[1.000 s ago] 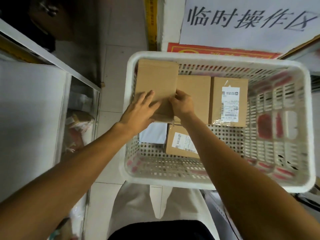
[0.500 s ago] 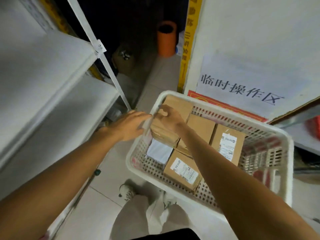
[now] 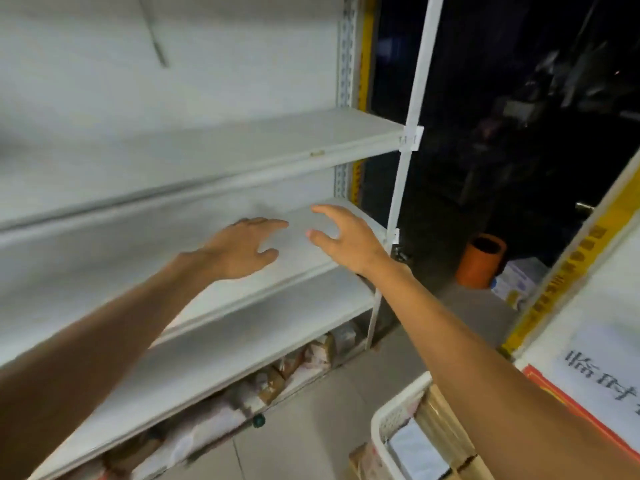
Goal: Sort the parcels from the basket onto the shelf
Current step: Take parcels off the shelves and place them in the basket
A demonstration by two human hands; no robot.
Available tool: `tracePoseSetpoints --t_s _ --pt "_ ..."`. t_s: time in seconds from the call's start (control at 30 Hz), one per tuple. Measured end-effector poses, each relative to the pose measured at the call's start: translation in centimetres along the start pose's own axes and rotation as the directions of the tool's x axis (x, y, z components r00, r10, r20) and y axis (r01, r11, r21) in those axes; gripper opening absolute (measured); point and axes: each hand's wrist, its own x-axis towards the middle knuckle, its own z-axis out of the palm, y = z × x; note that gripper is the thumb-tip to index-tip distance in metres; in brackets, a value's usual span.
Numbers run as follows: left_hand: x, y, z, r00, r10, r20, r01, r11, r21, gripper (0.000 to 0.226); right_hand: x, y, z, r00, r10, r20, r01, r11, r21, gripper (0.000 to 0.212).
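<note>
view: turns from basket (image 3: 398, 398) to shelf (image 3: 277, 306) | left hand (image 3: 242, 251), right hand (image 3: 346, 240): both now spread open over the middle board, holding nothing I see | brown parcel: out of sight, blur | parcels (image 3: 446, 427) remain in basket, so sorting continues

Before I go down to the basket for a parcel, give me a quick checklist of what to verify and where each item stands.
1. Free left hand: ok, fingers spread, holding nothing.
2. Free right hand: ok, open, holding nothing.
3. Stocked basket close by: ok, at lower right with brown parcels inside.
4. Room on the shelf: ok, bare board shows under both hands.
5. Anything already lying between the hands: cannot tell, that patch is blurred.
</note>
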Motion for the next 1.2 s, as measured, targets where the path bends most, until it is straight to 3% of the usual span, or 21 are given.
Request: tracePoseSetpoints --t_s 0.1,0.23,0.47,0.73,0.97,1.2 --pt "-4.2 -5.3 -6.0 0.988 -0.078 -0.136 0.086 0.995 0.054 0.056 3.5 -7.3 2.5 0.986 -0.164 0.013 0.164 0.986 -0.007 0.048" --pt "-10.3 -11.0 -12.8 0.949 -0.182 -0.258 0.211 0.974 0.086 0.057 7.3 -16.4 6.2 0.962 -0.265 0.066 0.265 0.964 0.011 0.053" --pt "-21.3 -18.3 -19.1 0.811 -0.465 -0.355 0.449 0.884 -0.131 0.055 10.9 -28.7 13.7 0.916 -0.322 0.239 0.285 0.942 0.176 0.065" --pt "-31.5 -24.7 -22.5 0.584 -0.719 -0.378 0.645 0.693 -0.322 0.044 14.3 -37.0 23.5 0.797 -0.452 0.402 0.363 0.889 0.279 0.062" --pt "-37.0 -28.1 -24.4 0.428 -0.825 -0.369 0.721 0.558 -0.412 0.034 16.9 -41.8 30.5 0.681 -0.550 0.484 0.416 0.834 0.362 0.063" --pt "-39.1 -31.3 -25.5 0.280 -0.857 -0.433 0.744 0.478 -0.466 0.042 20.1 -45.9 35.2 0.636 -0.608 0.474 0.381 0.782 0.493 0.056"
